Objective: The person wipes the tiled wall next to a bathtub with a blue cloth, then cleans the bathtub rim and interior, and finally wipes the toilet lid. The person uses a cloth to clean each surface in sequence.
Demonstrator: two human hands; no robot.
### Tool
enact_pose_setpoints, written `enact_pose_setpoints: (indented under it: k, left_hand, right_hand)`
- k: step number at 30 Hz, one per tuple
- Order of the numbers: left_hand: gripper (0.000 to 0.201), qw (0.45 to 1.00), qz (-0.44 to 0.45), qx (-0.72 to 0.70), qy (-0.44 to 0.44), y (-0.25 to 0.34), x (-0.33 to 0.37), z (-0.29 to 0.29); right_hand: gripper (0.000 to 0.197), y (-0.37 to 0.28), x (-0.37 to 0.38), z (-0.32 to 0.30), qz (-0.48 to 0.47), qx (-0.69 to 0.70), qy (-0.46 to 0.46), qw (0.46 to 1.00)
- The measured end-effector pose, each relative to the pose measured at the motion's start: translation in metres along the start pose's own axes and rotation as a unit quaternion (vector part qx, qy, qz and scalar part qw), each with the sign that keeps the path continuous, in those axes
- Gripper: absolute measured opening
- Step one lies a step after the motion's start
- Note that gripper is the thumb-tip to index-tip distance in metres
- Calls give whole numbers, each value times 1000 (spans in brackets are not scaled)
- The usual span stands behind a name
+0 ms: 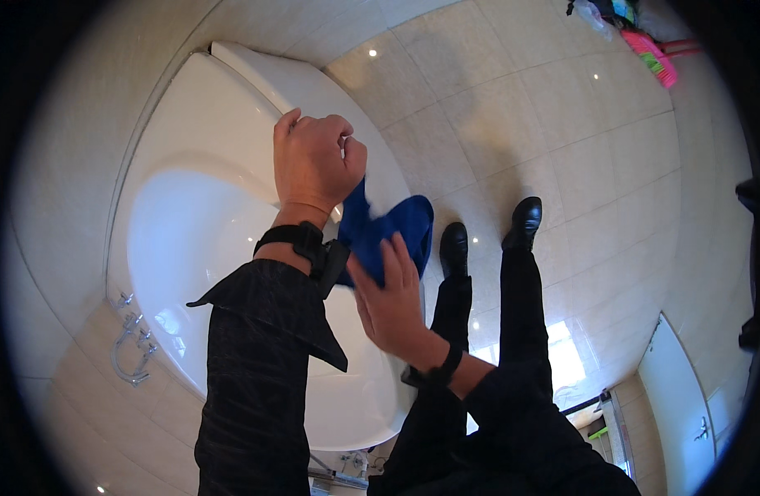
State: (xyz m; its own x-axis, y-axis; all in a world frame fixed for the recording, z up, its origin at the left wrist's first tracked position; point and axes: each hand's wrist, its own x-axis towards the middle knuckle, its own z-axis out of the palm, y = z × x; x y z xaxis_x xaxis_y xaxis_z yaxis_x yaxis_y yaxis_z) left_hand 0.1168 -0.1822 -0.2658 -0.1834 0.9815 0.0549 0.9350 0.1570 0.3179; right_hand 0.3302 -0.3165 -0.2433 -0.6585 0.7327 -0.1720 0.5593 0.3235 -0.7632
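Gripping blue cloth (388, 231) | hands over white bathtub (190, 223) | beige tiled floor (562, 140)

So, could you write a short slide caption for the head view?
Both hands, left hand and right hand, hold a blue cloth over a white bathtub.

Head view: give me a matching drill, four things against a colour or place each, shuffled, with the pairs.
Things:
1. cloth
2. bathtub
3. shoes
4. brush

Colour or place:
A. pink, lying on the floor tiles at top right
B. blue, bunched between both hands
C. black, standing on the tiles beside the tub
D. white, under the left hand

Pairs: 1-B, 2-D, 3-C, 4-A
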Motion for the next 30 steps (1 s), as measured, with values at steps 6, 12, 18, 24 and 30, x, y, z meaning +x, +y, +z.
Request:
enact_pose_setpoints:
  k: [6,12,18,24,30]
  left_hand:
    - [13,1000,-18,-10,0,-1,-1,-2]
    - [12,1000,-22,12,16,-2,-6,-14]
    - [12,999,-17,24,-14,-3,-2,-1]
    - [18,999,-18,22,-44,-9,1,-2]
    - [19,998,-32,-9,-48,-13,-2,-5]
  right_hand:
    - [28,5,-124,-6,-131,-59,-138,980]
    - [34,-3,-101,-1,-227,-147,-178,946]
    - [35,-7,-6,-1,-228,-183,-106,950]
    - [33,-5,-11,0,-183,-123,-74,973]
    - [28,1,-141,11,-109,-25,-90,990]
